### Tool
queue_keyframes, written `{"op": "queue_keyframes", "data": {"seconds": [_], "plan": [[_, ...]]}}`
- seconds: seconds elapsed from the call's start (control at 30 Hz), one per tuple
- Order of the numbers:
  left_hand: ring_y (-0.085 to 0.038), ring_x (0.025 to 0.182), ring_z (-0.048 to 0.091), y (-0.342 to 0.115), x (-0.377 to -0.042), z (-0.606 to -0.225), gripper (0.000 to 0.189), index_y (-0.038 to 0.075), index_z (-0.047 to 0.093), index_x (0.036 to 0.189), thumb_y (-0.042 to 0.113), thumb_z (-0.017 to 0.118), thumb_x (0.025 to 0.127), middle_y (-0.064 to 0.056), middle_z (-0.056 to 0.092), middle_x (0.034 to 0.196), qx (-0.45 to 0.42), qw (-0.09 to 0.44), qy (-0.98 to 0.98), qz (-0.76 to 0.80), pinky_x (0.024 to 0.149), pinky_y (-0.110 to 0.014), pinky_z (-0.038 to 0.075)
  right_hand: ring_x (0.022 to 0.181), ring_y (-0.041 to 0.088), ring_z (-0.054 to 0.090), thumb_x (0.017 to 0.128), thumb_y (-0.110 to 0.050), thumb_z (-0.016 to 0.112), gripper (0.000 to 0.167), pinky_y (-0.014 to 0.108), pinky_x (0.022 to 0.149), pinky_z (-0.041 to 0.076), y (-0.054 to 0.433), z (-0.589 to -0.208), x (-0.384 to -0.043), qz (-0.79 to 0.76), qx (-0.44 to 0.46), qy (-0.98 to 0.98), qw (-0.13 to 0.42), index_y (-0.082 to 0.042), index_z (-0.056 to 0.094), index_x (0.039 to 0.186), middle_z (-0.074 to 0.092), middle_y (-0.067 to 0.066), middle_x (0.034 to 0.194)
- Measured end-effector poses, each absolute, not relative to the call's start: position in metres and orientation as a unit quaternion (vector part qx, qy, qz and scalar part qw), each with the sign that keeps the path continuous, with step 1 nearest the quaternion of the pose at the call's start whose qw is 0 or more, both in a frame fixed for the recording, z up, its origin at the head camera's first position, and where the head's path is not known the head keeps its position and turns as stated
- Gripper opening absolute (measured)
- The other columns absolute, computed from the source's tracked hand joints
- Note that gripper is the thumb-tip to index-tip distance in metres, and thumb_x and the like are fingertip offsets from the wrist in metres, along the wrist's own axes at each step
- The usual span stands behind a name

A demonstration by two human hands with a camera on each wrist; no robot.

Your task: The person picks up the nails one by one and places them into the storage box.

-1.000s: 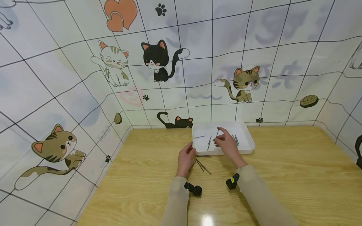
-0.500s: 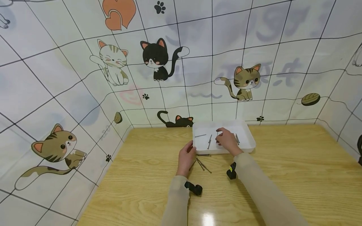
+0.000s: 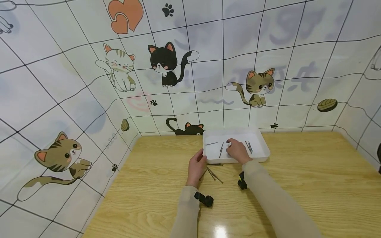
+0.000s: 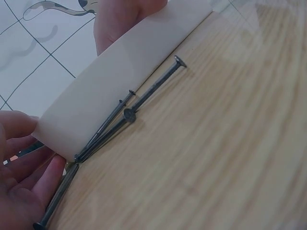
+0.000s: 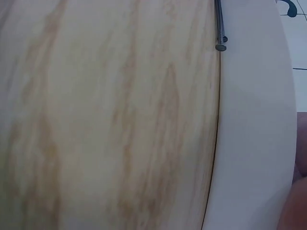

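Several nails (image 3: pixel 220 153) already lie inside the white tray (image 3: pixel 259 147); the loose nails (image 4: pixel 155 87) outside, toward seven o'clock, seem left to do. Left hand (image 3: pixel 196 168) grips the tray's eight-o'clock corner; right hand (image 3: pixel 238 151), inside, seemingly pinches another nail (image 3: pixel 228 144).

No txt legible in any view. Back wall (image 3: pixel 208 76), head cam: pale purple character-like strokes (image 3: pixel 308 78) just R of the striped cat print (image 3: pixel 261 84) — washed out, can't transcribe. Same wall, upper R: bigger purple lettering-like shapes (image 3: pixel 281 39) — also too faint, n/r. L side wall (image 3: pixel 32 100): tiny bluish marks (image 3: pixel 112 140), poss. letters, but too small/blurry to tell.
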State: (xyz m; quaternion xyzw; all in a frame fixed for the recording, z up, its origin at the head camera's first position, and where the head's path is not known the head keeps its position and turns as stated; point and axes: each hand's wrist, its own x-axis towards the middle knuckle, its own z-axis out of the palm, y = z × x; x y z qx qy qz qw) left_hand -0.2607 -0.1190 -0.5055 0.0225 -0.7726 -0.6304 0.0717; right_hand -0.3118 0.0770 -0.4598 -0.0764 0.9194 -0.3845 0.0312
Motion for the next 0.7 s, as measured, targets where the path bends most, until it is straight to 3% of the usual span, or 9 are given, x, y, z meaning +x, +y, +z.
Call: {"op": "queue_keyframes", "data": {"seconds": [0.5,0.7], "plan": [[-0.015,0.108,0.050,-0.1192,-0.2602,-0.5057,0.038,0.019,0.051,0.127,0.023,0.055,0.089,-0.003,0.054,0.122,0.017,0.082,-0.775,-0.626,0.091,-0.035,0.039,0.063,0.019,0.050,0.082,-0.003,0.052,0.038,0.030,0.053,0.038,0.0758,-0.4619,-0.3109,-0.346,-0.097,0.933,0.029,0.005,0.050,0.120,0.062,0.013,0.088],[-0.014,0.111,0.048,-0.1185,-0.2592,-0.5052,0.039,0.022,0.050,0.128,0.026,0.054,0.089,0.000,0.052,0.124,0.029,0.071,-0.777,-0.625,0.093,-0.036,0.037,0.055,0.018,0.044,0.083,-0.003,0.052,0.038,0.031,0.054,0.037,0.0746,-0.4621,-0.3103,-0.328,-0.099,0.939,0.026,0.005,0.051,0.120,0.060,0.010,0.073]]}}
